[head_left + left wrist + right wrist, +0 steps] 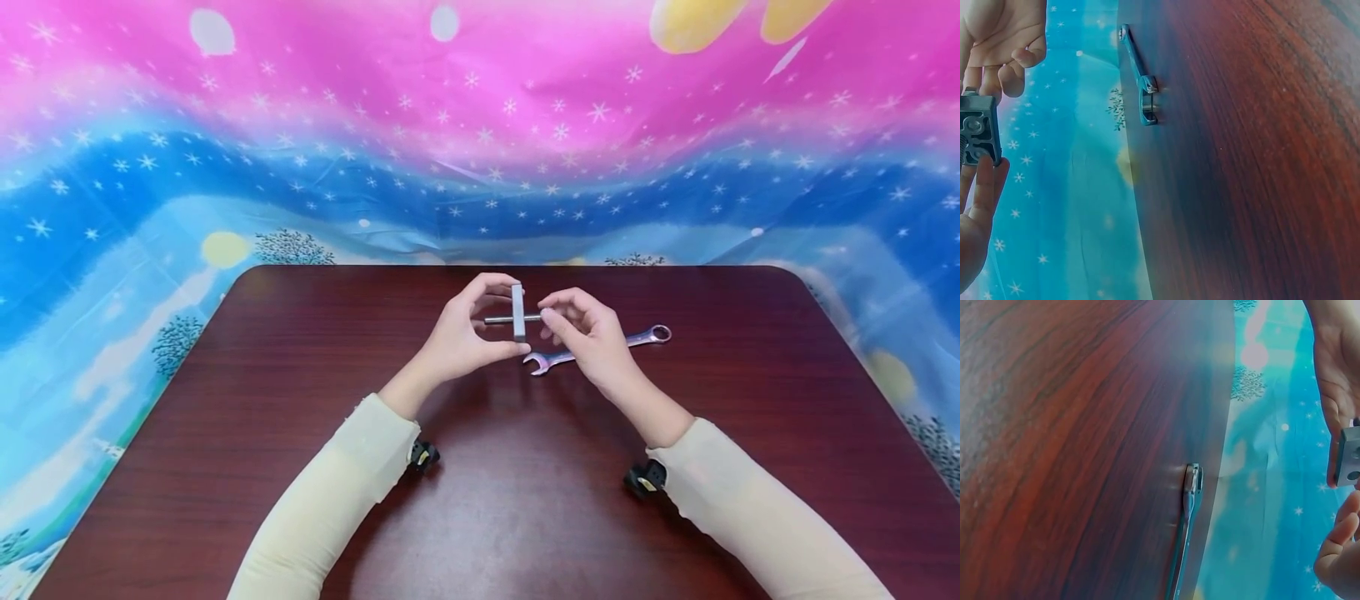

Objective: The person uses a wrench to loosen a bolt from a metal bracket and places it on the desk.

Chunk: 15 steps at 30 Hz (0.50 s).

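A grey rectangular metal block [518, 313] is held upright above the table between the thumb and fingers of my left hand [459, 335]. Through the block runs a metal bolt [497, 321], sticking out on both sides. At its right end, my right hand [592, 333] pinches the bolt with thumb and fingers. In the left wrist view the metal block [986, 128] shows a recessed face with round shapes. The right wrist view catches only part of the block [1349, 456], with holes in it. Below and behind the right hand, a combination wrench [553, 360] lies on the table, its middle hidden by that hand.
The dark reddish-brown wooden table [300, 400] reaches back to a rounded far edge. Behind it hangs a pink and blue patterned cloth [450, 167]. A small black camera [424, 457] is strapped at the left wrist, and another camera [645, 479] at the right.
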Tool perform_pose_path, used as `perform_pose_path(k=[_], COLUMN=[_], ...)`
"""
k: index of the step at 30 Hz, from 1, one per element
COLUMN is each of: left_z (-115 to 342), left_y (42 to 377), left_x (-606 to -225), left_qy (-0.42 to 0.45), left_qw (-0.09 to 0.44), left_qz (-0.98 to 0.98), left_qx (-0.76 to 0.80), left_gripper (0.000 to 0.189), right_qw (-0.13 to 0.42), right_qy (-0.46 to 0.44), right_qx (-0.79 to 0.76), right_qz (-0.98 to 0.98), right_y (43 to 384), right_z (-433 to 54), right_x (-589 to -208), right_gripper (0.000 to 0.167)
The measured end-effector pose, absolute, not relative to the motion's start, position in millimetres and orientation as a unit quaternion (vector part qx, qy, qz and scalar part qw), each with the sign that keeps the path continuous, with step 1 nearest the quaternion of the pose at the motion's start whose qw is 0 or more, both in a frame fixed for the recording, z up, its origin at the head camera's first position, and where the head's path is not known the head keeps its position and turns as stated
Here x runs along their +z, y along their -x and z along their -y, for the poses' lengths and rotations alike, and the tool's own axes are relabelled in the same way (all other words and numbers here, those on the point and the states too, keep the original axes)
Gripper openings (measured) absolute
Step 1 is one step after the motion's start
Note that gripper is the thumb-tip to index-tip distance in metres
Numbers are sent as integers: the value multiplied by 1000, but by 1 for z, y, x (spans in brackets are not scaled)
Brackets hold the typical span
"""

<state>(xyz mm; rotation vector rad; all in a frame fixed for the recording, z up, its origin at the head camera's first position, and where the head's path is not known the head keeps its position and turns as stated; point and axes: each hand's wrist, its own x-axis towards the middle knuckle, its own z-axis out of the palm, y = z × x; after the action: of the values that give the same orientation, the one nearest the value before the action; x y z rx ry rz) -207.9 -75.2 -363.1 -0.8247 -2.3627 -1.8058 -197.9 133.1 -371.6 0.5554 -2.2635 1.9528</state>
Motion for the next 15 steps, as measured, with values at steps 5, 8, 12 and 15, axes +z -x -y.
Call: perform_pose_path(k=[5,8,12,15], left_z=[75,75,75,76], left_y=[208,208,208,209], left_x=[-363,-363,-364,-365], left_qy=[270,273,270,267], left_qw=[25,24,25,29], left_qz=[765,765,767,770], left_qx=[-585,-584,-582,-579], left_gripper=[72,71,71,71], right_qw=[68,68,60,59], right_qy=[-161,-159,-171,-190], right_qx=[651,655,663,654], right_qz=[739,736,726,730], right_y=[198,197,197,197], right_z=[-130,-130,-132,-135], right_x=[-370,-369,-368,-368], right_gripper=[22,21,29,45])
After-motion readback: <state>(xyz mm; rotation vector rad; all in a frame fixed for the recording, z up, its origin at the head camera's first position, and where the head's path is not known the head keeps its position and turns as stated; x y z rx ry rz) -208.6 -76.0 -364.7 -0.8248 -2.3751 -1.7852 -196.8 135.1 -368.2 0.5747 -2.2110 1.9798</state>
